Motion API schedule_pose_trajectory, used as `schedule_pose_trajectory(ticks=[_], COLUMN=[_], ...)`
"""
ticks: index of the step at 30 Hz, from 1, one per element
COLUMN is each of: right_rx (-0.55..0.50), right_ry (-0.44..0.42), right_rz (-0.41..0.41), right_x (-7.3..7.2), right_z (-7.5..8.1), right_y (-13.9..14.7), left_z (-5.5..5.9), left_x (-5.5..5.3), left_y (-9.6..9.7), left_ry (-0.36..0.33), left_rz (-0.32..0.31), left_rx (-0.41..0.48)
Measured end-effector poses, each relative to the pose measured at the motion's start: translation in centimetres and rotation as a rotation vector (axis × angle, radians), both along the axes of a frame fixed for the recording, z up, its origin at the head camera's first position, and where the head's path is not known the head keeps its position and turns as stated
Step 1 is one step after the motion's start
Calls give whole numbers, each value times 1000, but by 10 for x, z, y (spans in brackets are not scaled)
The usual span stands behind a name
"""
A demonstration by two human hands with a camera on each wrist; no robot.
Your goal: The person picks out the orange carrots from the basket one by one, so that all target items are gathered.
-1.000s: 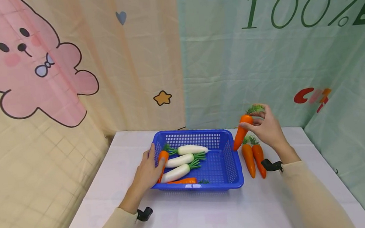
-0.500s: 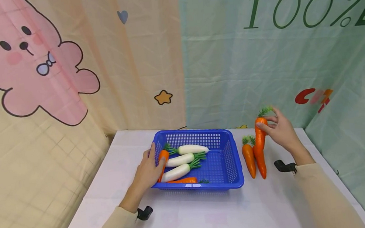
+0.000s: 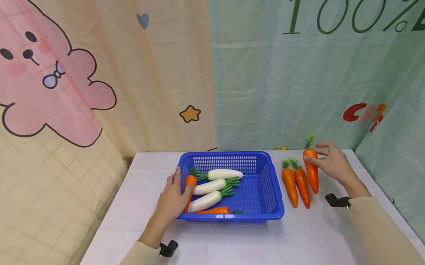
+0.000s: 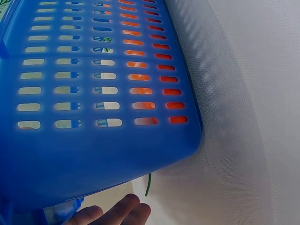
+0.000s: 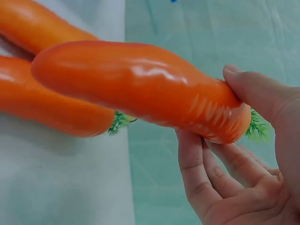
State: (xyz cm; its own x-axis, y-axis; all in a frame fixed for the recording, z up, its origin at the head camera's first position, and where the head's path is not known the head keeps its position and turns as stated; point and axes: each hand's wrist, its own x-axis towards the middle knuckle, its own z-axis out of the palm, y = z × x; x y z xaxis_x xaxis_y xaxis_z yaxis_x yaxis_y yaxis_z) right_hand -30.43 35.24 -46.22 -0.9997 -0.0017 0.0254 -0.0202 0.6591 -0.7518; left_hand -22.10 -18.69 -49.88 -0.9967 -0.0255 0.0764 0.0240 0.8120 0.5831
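On the left, my left hand point(image 3: 170, 197) holds the left rim of a blue plastic basket point(image 3: 276, 186), its thumb on the inner side. Beside that thumb a carrot point(image 3: 191, 180) lies along the left wall, partly covered. Three white radishes point(image 3: 224, 173) with green tops lie in the basket, and another carrot point(image 3: 218, 210) is along its front wall. My right hand point(image 3: 334, 163) pinches a carrot point(image 3: 312, 174) near its leafy end, thumb on one side and fingers on the other. Its tip points toward me, beside two carrots point(image 3: 290, 187) on the table.
A white-covered table point(image 3: 225, 256) carries everything. Printed curtains point(image 3: 288, 77) stand close behind it and at both sides. In the left wrist view, the basket's slotted wall point(image 4: 93, 150) fills much of the picture.
My right hand has moved right and down with the carrot, from beside the basket's right rim to the right of the two table carrots. My left hand has stayed at the basket.
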Motion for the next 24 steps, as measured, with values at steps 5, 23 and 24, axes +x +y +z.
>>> schedule_pose_trajectory(ticks=[5, 23, 24], right_rx=[58, 150, 148], right_ry=[-15, -110, -115], right_rz=[-21, -11, -13], right_x=[3, 5, 5], right_z=[-16, -55, -56], right_y=[9, 29, 29], left_z=[0, 2, 3], left_x=[0, 1, 1], left_y=[-1, 0, 0], left_ry=[2, -8, -8], left_rz=[2, 0, -1], left_rx=[2, 13, 13])
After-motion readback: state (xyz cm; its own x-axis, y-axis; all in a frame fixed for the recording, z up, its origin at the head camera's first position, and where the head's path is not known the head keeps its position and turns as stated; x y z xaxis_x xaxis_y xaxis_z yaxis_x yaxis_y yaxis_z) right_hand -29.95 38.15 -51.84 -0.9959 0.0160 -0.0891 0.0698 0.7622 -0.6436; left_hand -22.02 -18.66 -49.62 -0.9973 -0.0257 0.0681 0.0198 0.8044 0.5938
